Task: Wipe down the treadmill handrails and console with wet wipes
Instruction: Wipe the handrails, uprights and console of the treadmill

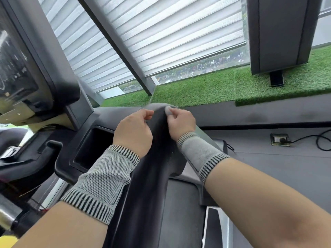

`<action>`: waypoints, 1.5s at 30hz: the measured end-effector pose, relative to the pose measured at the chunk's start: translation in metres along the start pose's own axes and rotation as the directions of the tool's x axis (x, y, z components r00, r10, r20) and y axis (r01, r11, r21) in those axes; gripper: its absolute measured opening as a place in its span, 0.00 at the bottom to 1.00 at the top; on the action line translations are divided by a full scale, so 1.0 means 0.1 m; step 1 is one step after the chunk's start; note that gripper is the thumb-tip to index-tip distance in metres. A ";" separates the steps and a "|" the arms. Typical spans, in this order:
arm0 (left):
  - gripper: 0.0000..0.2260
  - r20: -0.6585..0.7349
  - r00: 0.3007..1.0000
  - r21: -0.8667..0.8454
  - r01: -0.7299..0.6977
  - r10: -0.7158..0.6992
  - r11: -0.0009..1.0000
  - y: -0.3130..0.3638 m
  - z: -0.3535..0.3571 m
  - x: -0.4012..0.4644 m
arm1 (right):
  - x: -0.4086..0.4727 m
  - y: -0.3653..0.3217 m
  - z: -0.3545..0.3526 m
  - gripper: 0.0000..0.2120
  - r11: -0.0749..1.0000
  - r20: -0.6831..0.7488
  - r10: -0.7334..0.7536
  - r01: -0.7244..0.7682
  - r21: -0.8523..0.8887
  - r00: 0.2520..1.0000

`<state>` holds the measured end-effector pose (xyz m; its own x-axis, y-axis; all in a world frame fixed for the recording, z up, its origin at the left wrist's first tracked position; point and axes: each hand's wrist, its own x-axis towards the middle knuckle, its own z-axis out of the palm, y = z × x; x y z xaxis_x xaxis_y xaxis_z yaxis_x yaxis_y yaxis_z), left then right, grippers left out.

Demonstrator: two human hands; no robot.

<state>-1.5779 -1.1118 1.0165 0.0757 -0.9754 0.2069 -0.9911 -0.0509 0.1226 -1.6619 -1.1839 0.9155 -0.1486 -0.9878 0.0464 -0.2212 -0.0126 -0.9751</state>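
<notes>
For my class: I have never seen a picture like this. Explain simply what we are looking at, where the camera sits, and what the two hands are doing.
There is one picture, taken by a camera worn on a person's head, looking forward and down, so the bare arms reaching in from below are the wearer's own. Each wrist wears a grey knitted band.

The machine is a treadmill. The dark curved bar running up the middle is a handrail, and the dark screen at upper left is the console.

The left hand and right hand meet at the top of the handrail, fingers curled. The right hand pinches a small pale wipe against the bar. The left hand seems to pinch something too, perhaps the same wipe, but that is unclear.

Behind are window blinds and a strip of green fake grass.
</notes>
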 end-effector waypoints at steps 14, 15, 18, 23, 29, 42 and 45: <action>0.19 0.074 0.992 0.152 -0.115 0.104 0.982 0.18 0.19 0.16 | 0.29 0.17 -0.01 0.14 0.998 0.026 0.058 -0.058 -0.016 0.998; 0.19 0.075 0.992 0.159 -0.115 0.105 0.980 0.17 0.19 0.17 | 0.32 0.28 -0.03 0.14 0.993 0.017 0.121 -0.120 -0.005 0.993; 0.19 0.085 0.991 0.184 -0.121 0.107 0.976 0.17 0.20 0.18 | 0.39 0.48 -0.05 0.12 0.977 0.005 0.191 -0.191 0.101 0.982; 0.19 0.111 0.985 0.253 -0.155 0.130 0.955 0.19 0.24 0.14 | 0.65 0.60 0.01 0.07 0.954 0.005 0.214 -0.210 0.215 0.977; 0.19 0.125 0.982 0.299 -0.173 0.141 0.938 0.16 0.24 0.12 | 0.52 0.76 0.11 0.10 0.936 0.056 0.226 -0.233 0.264 0.972; 0.19 0.172 0.973 0.387 -0.209 0.153 0.898 0.22 0.28 -0.02 | -0.73 0.74 0.01 0.10 0.969 0.108 0.060 -0.084 0.233 0.992; 0.19 0.166 0.973 0.411 -0.216 0.160 0.886 0.20 0.25 -0.08 | -0.47 0.62 -0.10 0.15 0.950 0.020 0.105 -0.106 0.295 0.994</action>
<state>-1.6013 -1.1103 0.9934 -0.1031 -0.9929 0.0596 -0.9391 0.0774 -0.3348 -1.6784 -1.1363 0.8548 -0.1516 -0.9866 -0.0607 0.0902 0.0473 -0.9948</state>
